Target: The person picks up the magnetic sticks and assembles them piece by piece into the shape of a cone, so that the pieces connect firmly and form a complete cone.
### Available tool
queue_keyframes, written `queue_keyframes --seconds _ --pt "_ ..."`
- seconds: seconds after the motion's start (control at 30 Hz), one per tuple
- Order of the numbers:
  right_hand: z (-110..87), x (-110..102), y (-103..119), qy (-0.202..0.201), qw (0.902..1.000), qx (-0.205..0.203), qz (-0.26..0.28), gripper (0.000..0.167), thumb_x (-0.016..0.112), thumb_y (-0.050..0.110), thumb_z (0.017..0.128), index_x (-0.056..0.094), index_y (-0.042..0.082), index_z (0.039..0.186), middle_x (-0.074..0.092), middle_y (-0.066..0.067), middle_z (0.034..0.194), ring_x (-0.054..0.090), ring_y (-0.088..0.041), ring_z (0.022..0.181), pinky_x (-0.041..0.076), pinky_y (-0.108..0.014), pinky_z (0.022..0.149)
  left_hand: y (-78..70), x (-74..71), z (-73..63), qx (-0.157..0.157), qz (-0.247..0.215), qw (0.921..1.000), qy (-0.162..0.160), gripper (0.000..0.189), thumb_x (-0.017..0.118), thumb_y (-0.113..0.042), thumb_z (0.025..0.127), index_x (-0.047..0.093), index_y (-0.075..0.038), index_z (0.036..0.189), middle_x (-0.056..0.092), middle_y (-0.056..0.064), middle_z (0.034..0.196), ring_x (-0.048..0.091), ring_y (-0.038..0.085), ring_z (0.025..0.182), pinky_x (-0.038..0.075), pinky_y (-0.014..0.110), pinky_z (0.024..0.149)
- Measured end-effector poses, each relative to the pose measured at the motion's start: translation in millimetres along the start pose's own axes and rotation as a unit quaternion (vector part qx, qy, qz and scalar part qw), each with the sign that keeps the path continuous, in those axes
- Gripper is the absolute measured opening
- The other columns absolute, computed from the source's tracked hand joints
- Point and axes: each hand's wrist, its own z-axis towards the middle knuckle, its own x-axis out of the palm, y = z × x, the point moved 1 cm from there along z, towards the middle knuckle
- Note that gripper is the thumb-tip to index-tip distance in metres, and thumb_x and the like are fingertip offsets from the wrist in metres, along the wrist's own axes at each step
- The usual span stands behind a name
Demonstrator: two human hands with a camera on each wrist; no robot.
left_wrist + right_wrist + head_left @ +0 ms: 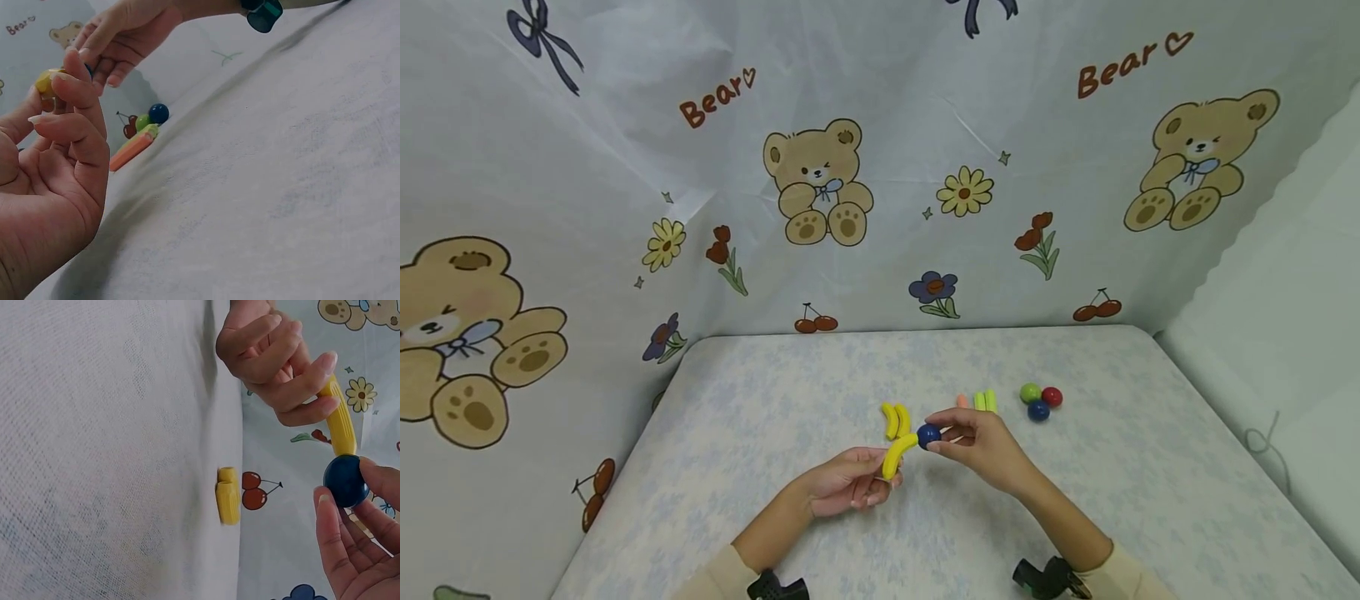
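My left hand (850, 483) pinches a yellow curved stick (895, 460) between thumb and fingers, above the table. A glossy blue ball (928, 436) is held by the fingertips of my right hand (983, 446). The right wrist view shows the ball (345, 482) touching the free end of the ribbed yellow stick (341, 425). From the left wrist, fingers hide most of the ball, and only the yellow end (47, 84) shows well. Just beyond my hands, two more yellow curved sticks (897, 421) lie side by side on the table.
Behind the right hand lie light green sticks (985, 401) and an orange-pink stick (962, 401), partly covered. Right of them sit a green ball (1030, 392), a red ball (1052, 397) and another blue ball (1038, 411). A bear-print curtain (880, 283) borders the table's (760, 392) far edge.
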Motion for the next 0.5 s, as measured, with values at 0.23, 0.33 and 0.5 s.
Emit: queue_keyframes --seconds 0.23,0.33,0.5 --pt "0.4 1 -5 0.011 0.9997 0.016 0.013 0.03 0.079 0.012 0.09 0.072 0.002 0.118 0.072 -0.01 0.109 0.07 -0.026 0.09 0.059 -0.026 0.077 -1.9 -7.0 0.9 -0.024 0.088 0.9921 -0.086 0.046 0.04 -0.028 0.112 0.051 0.009 0.138 0.072 0.002 0.109 0.06 0.008 0.069 0.046 0.017 0.053" --pt "1.6 2 -10 0.021 0.9994 0.024 0.016 0.03 0.078 0.013 0.091 0.072 0.001 0.117 0.072 -0.01 0.108 0.07 -0.026 0.088 0.059 -0.026 0.076 -5.9 -8.0 1.9 -0.046 0.151 0.9744 -0.16 0.045 0.053 -0.03 0.108 0.058 0.005 0.135 0.074 0.006 0.106 0.064 0.012 0.071 0.047 0.02 0.051" --pt "4.2 5 -17 0.04 0.9984 0.037 0.015 0.029 0.079 0.014 0.09 0.071 0.001 0.115 0.072 -0.01 0.105 0.07 -0.026 0.087 0.059 -0.025 0.075 -10.4 -3.2 5.6 -0.066 0.246 0.939 -0.231 0.034 0.068 -0.032 0.1 0.071 -0.006 0.121 0.075 0.008 0.097 0.064 0.015 0.071 0.047 0.023 0.051"
